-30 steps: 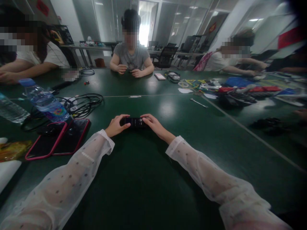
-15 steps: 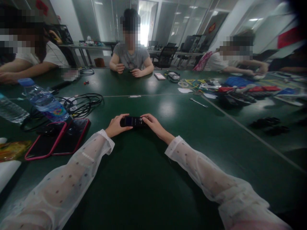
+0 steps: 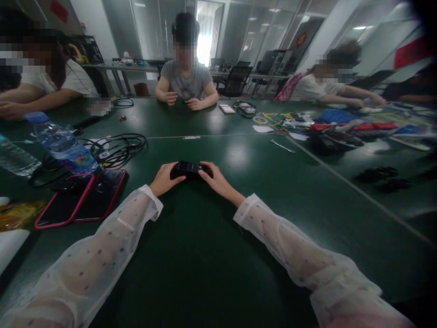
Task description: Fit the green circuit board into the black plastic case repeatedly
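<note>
Holding a black device (image 3: 190, 168) between my left hand (image 3: 165, 178) and right hand (image 3: 217, 180).
My fingers (image 3: 206, 176) clamp its two ends, well right of the blue-capped bottle (image 3: 63, 143) on the desk (image 3: 191, 246).

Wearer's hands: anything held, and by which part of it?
A small black device, by its two ends: left hand on the left end, right hand on the right.
</note>
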